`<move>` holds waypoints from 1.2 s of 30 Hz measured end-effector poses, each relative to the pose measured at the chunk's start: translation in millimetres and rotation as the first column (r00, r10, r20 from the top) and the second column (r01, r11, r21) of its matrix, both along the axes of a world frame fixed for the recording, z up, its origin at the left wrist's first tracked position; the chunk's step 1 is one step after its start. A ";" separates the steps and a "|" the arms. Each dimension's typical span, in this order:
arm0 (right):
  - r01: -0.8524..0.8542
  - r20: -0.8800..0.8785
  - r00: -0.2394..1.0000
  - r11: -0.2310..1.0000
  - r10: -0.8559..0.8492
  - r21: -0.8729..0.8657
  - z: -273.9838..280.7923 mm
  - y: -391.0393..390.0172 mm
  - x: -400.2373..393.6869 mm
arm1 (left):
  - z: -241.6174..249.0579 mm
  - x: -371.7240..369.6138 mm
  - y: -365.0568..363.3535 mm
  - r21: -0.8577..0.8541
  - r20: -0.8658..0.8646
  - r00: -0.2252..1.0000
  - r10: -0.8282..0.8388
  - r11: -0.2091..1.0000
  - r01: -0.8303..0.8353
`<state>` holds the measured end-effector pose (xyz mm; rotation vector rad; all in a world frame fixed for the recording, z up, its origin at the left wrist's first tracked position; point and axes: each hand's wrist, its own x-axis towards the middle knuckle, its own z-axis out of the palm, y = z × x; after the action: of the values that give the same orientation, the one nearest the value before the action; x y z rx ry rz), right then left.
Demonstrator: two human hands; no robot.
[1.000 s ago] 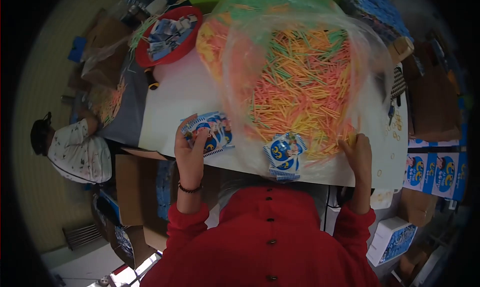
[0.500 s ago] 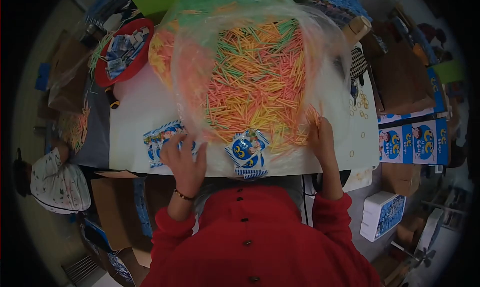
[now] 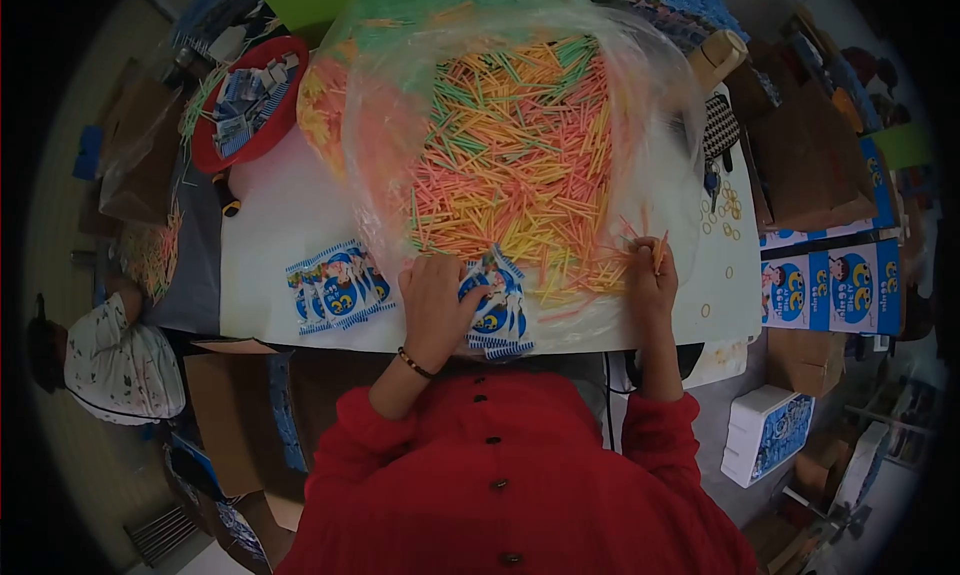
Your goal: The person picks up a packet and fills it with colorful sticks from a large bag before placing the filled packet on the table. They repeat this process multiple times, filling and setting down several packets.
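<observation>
A large clear plastic bag lies open before me, full of thin pink, yellow, orange and green sticks. At its lower right edge, my right hand is closed around a few thin sticks, their tips showing above the fingers. My left hand is at the left edge of a small pile of blue-and-white printed packets. Its thumb is spread away from the fingers and reaches over the packets. Left of that hand lies another group of the same packets.
A red basket of small packets stands at the upper left, near a black-and-yellow handle. Rubber bands and keys lie at right. Printed cartons stand beyond; another person is at far left.
My left hand has moved right, from the left packets to the middle pile. My right hand has shifted slightly right and down from the bag's edge, with sticks in its fingers.
</observation>
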<state>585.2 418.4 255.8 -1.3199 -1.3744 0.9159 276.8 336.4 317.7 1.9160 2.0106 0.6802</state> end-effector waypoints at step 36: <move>-0.064 -0.513 0.852 0.950 -0.108 -0.306 26.3 32.2 41.3 | 9.7 -28.4 27.6 -0.168 0.961 -0.220 0.164 0.986 0.001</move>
<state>626.5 450.6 282.1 -1.1834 -0.8039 1.4024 248.3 363.9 327.5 0.4006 0.8627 1.4434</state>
